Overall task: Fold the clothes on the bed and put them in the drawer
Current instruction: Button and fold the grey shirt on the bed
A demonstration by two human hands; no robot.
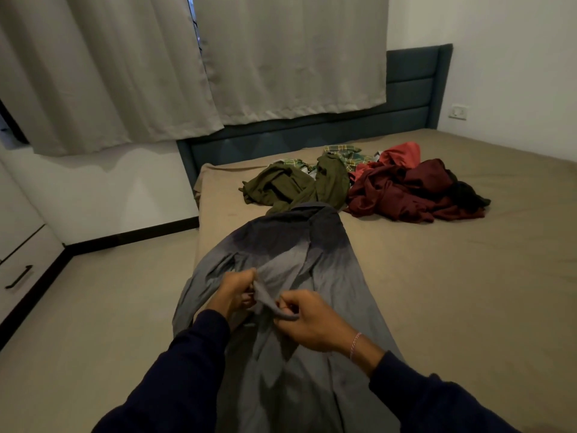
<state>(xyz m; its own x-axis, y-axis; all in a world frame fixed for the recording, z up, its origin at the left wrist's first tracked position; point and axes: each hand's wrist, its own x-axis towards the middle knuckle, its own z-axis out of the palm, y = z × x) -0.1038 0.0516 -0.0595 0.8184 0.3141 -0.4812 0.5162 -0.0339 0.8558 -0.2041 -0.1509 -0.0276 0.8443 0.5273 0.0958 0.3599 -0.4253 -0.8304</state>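
A grey button shirt [312, 264] lies spread lengthwise on the near left part of the bed [452, 276], collar pointing away from me. My left hand [234, 292] and my right hand [309, 320] both pinch a raised strip of the shirt's front edge near its middle. Farther back on the bed sits a heap of unfolded clothes: an olive garment [296, 182], a green plaid piece [346, 154], a dark red garment [399, 192], a brighter red one [402, 153] and something black [468, 192]. The drawer [28, 270] with a dark handle is at the far left.
Beige floor [103, 307] runs along the bed's left side up to the white drawer unit. Grey curtains [187, 64] hang over the dark blue headboard [412, 85]. A wall socket [458, 111] is at the right.
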